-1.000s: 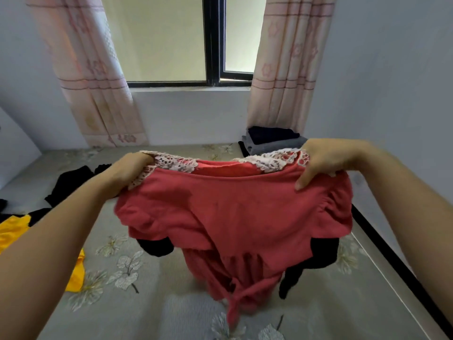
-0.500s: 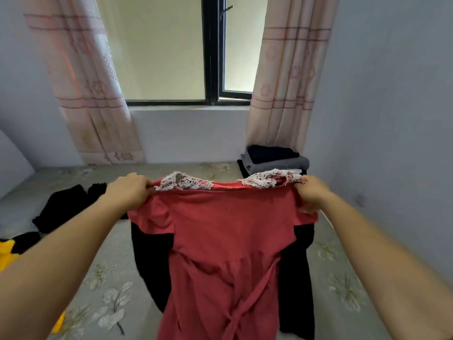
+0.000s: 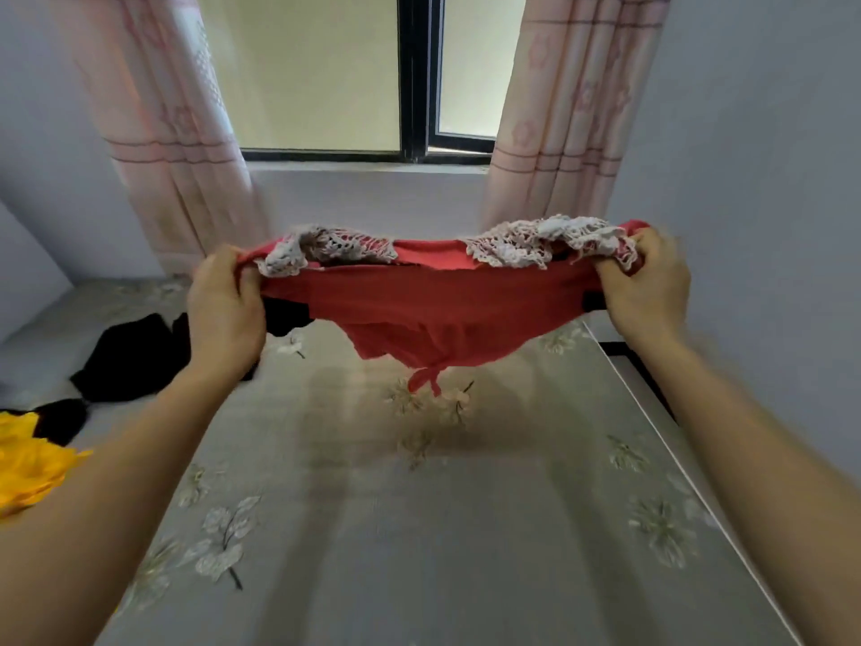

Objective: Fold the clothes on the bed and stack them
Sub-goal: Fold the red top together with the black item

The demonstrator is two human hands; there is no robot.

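Now both arms out, left hand point(image 3: 227, 306), right hand point(image 3: 645, 285) gripping red garment point(image 3: 433, 303)

No readable text, labels, brands or numbers anywhere.

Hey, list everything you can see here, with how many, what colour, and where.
red garment: one, red with white lace trim, held up over the bed
black clothes: count unclear, black, on the bed at left
yellow garment: one, yellow, bed's far left edge
bed: one, grey floral sheet, lower frame
window: one, black frame, back wall
curtains: two, pink, flanking the window
left hand: one, grips the garment's left end
right hand: one, grips the garment's right end
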